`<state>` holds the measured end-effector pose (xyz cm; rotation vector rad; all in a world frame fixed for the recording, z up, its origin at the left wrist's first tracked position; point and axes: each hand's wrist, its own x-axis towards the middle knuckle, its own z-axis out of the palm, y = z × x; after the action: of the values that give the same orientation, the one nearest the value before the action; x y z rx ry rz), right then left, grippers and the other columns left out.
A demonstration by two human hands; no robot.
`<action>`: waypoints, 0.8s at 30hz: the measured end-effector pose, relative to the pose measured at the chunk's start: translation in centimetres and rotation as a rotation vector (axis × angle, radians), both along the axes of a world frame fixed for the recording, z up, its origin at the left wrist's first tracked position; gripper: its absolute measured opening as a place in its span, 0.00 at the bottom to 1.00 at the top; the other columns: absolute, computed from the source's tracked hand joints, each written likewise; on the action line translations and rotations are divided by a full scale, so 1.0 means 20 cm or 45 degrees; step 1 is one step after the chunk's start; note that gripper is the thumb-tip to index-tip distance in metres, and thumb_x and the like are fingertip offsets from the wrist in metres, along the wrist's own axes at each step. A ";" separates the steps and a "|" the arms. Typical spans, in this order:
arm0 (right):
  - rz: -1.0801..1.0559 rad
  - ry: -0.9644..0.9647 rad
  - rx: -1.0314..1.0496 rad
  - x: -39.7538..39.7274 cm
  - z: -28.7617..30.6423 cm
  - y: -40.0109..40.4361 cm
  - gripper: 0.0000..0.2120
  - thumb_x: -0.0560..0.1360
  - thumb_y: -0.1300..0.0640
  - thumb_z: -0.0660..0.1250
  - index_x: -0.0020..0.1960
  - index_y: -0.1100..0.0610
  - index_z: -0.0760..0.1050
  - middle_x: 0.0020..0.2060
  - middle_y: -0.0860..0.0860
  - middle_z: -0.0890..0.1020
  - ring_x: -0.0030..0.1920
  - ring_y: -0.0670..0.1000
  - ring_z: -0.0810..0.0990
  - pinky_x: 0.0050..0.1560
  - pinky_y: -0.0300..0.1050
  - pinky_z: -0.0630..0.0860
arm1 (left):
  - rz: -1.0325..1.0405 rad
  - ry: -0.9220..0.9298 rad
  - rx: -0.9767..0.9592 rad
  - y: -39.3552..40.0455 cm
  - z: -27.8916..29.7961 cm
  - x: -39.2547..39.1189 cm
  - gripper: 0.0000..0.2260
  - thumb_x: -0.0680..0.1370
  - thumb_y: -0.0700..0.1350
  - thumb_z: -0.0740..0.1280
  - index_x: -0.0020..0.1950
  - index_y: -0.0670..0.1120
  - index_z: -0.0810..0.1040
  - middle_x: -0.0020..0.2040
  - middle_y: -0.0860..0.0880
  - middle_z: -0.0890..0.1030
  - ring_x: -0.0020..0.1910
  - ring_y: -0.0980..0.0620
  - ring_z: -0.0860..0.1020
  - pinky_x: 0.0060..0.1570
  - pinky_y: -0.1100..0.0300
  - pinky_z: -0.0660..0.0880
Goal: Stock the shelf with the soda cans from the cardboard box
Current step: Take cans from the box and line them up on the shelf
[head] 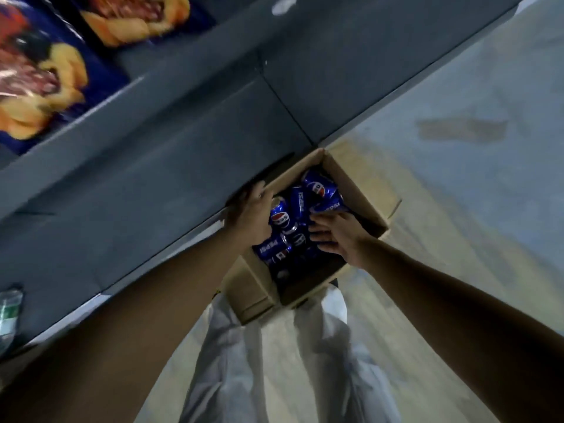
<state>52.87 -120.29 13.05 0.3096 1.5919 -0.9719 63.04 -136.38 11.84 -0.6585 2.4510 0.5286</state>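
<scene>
Head view: both hands' grip unclear (fingers hidden) among blue "PEPSI" cans (279, 219) in cardboard box (360, 190).

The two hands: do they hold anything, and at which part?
Both reach into the cardboard box. The left hand curls round a blue can's side; whether the right hand grips any cannot be told.

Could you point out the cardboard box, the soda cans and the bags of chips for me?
cardboard box (363, 190): head view, on the inside of its far right wall.
soda cans (279, 217): head view, on the logo of the can beside the left hand.
bags of chips (45, 80): head view, on the front of the nearest bag.
</scene>
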 end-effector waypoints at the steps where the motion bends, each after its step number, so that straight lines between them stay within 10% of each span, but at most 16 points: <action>1: -0.004 -0.016 0.014 0.00 -0.07 0.02 0.08 0.79 0.56 0.61 0.57 0.55 0.76 0.48 0.53 0.81 0.48 0.51 0.79 0.55 0.49 0.75 | -0.035 -0.028 -0.018 0.02 -0.08 0.01 0.31 0.72 0.40 0.70 0.73 0.46 0.61 0.77 0.47 0.53 0.71 0.41 0.62 0.66 0.49 0.67; 19: -0.003 -0.025 0.117 -0.07 -1.17 -0.03 0.17 0.77 0.55 0.64 0.66 0.54 0.72 0.62 0.52 0.75 0.60 0.51 0.72 0.53 0.47 0.69 | -0.600 -0.359 -0.330 0.08 -1.20 -0.19 0.43 0.74 0.42 0.70 0.78 0.44 0.44 0.79 0.44 0.42 0.77 0.47 0.41 0.75 0.52 0.43; 24: -0.026 -0.037 0.115 -0.09 -1.37 -0.02 0.19 0.78 0.55 0.64 0.68 0.56 0.70 0.59 0.52 0.77 0.47 0.47 0.75 0.47 0.44 0.74 | -0.839 -0.517 -0.464 0.06 -1.41 -0.22 0.40 0.77 0.49 0.65 0.78 0.42 0.41 0.78 0.42 0.42 0.77 0.45 0.40 0.76 0.50 0.42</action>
<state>51.07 -120.62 -14.34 0.4012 1.6113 -0.9085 58.68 -135.18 -16.27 -0.0456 2.1987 -0.2897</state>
